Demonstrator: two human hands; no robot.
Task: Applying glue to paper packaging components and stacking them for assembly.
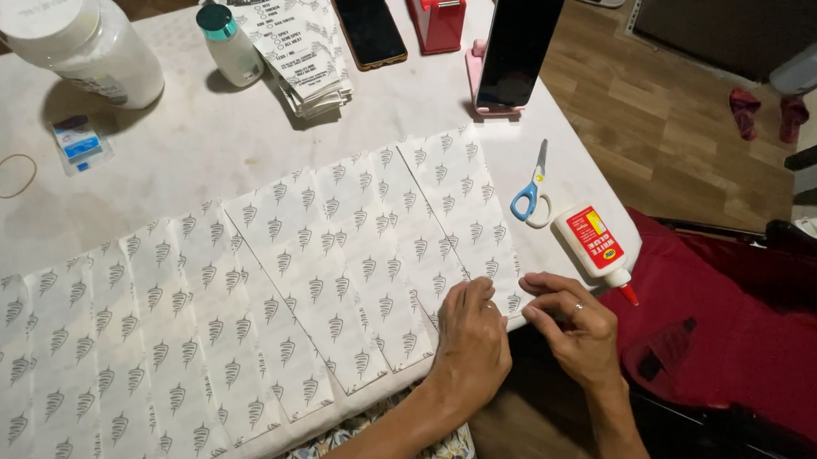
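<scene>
Both hands lower centre: left hand (pixel 471 332) flat on paper sheet (pixel 458 209), right hand (pixel 573 323) pinching its near edge. Thin, light, creasable; handle by edges.

- The left hand (pixel 473 332) covers the paper sheet's (pixel 454 209) near edge beneath its fingers.
- Far from both hands, the jar (pixel 79 46) is cut off by the top edge.

Under your left hand (pixel 471 332) and right hand (pixel 569 328) lay matt printed paper sheets (pixel 336 251), thin and smooth, overlapping on a dull white table (pixel 194 147). At two o'clock from your hands sat a glossy plastic glue bottle (pixel 595 242); the scissors (pixel 533 189) showed bright metal blades and smooth blue plastic handles. Beyond, the floor (pixel 661 127) was satiny wood.
</scene>
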